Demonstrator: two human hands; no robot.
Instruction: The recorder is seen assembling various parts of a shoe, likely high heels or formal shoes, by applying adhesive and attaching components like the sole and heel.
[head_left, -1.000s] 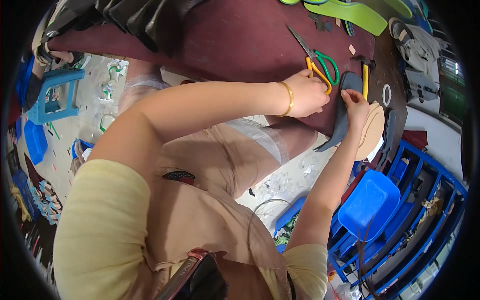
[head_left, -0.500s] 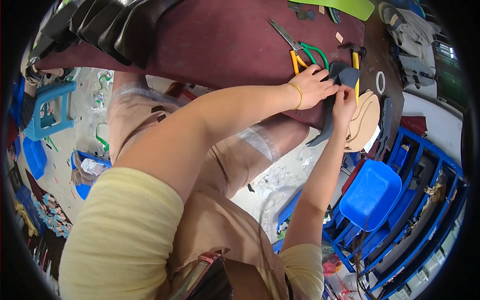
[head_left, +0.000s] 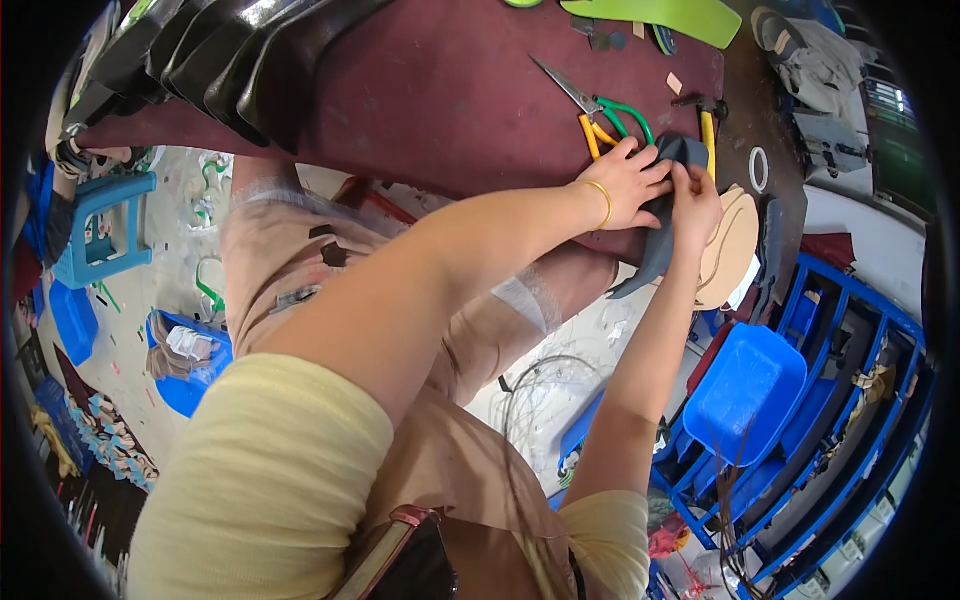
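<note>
A long dark grey strip of flexible material (head_left: 656, 258) lies at the right end of the maroon-covered table, its lower end hanging past the edge. My left hand (head_left: 630, 186) rests on it with spread fingers. Beside it, my right hand (head_left: 695, 208) pinches the strip's edge near the left fingertips; the exact grip is partly hidden. Scissors (head_left: 590, 108) with green and yellow handles lie just beyond my left hand, blades pointing away. A hammer (head_left: 709, 140) with a yellow handle lies beyond my right hand. Tan sole-shaped pieces (head_left: 735, 250) are stacked right of my right wrist.
Glossy dark curved pieces (head_left: 225, 70) stand in a row at the table's far left. A lime-green piece (head_left: 680, 18) lies at the far edge. A white ring (head_left: 758, 170) is at the right. Below stand a blue rack (head_left: 820, 430) with a blue basin (head_left: 745, 393) and a blue stool (head_left: 118, 225).
The dark strip's upper part has shifted and been turned under my hands. My left fingers have spread wider and my right hand has moved slightly. The view has shifted a little.
</note>
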